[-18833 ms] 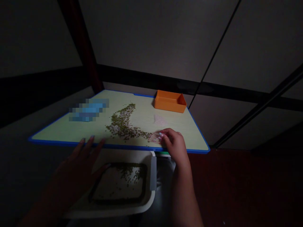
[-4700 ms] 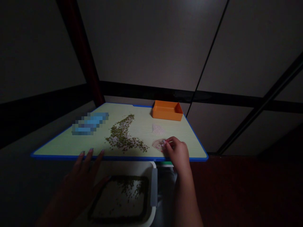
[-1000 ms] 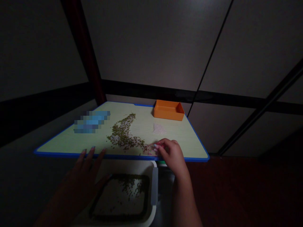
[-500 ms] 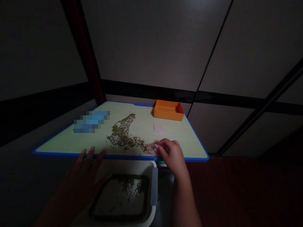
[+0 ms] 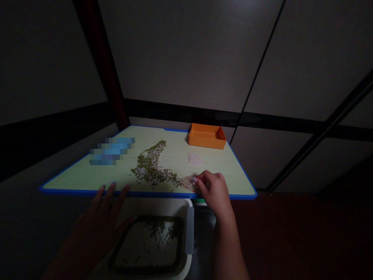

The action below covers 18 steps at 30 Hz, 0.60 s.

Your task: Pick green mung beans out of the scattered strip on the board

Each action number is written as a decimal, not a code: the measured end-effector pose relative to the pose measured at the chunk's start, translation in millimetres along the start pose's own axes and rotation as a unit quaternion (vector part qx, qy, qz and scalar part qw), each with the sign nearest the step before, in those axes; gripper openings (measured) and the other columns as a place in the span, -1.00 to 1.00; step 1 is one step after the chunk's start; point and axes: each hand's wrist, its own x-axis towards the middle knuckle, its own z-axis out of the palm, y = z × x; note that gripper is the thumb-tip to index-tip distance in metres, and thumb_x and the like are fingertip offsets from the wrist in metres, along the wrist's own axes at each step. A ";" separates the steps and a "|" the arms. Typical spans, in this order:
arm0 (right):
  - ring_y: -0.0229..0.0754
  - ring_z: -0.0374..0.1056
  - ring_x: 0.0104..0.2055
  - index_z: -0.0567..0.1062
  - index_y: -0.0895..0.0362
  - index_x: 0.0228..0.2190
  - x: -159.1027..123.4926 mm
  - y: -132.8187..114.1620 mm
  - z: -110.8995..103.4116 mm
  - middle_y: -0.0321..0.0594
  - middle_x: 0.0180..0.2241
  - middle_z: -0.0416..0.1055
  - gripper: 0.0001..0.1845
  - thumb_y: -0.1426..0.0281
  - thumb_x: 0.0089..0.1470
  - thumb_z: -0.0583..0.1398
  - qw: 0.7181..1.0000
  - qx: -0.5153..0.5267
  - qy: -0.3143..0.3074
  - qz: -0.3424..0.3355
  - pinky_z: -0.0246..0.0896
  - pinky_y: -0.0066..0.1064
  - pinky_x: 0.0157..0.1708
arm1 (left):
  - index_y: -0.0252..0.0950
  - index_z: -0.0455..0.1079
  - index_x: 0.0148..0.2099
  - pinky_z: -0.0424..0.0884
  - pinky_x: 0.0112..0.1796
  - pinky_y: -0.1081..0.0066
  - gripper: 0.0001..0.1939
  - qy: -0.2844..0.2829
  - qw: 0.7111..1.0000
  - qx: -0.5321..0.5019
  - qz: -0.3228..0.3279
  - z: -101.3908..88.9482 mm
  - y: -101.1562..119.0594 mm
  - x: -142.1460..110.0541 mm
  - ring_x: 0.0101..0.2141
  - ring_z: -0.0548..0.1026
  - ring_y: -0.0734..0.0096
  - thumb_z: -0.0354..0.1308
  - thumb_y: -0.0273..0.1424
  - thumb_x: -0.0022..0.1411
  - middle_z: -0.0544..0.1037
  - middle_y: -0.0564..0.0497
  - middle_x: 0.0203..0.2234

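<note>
My right hand [image 5: 215, 189] is over the near right part of the pale tabletop [image 5: 227, 171], its thumb and fingers pinched on a see-through piece with a reddish rim [image 5: 188, 182]. Its exact kind cannot be made out. The piece lies low against the surface, beside the tail of a curved spread of small green-brown beans or grains [image 5: 150, 165] with whitish grains among them. Just beyond it is a small patch of whitish grains [image 5: 194, 158]. At the near left edge, my left hand [image 5: 99, 217] rests its spread fingertips on the blue rim, holding nothing.
An orange open box [image 5: 206, 141] stands at the back right. A pixelated blue object [image 5: 112, 151] lies at the left. Below the front edge is a white bin [image 5: 188, 268] with a grey handle and green bits inside. Panelled walls rise behind.
My right hand has shifted slightly right, taking the see-through piece a little away from the green grains. My left hand stays in place.
</note>
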 end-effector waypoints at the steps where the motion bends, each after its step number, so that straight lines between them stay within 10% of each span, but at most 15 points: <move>1: -0.11 0.42 -0.28 0.53 0.10 -0.38 -0.2 0.7 0.0 -0.23 -0.41 0.58 -0.93 0.43 0.18 0.25 1.000 -0.001 0.002 0.002 0.08 -0.34 -0.18 | -0.38 0.24 0.31 0.40 0.09 -0.19 -0.22 -0.004 1.000 -0.003 0.003 -0.4 0.0 0.7 0.35 0.13 -0.33 -0.21 0.05 0.28 0.27 -0.48 0.31; 18: -0.11 0.40 -0.29 0.53 0.08 -0.37 -4.0 9.6 -4.0 -0.23 -0.36 0.60 -0.90 0.41 0.20 0.22 0.999 0.010 0.035 0.021 0.09 -0.34 -0.18 | -0.26 0.16 0.36 0.44 0.07 -0.17 -0.23 -0.029 0.999 -0.011 -0.027 2.6 1.1 -1.3 0.38 0.08 -0.24 -0.15 0.05 0.25 0.22 -0.35 0.36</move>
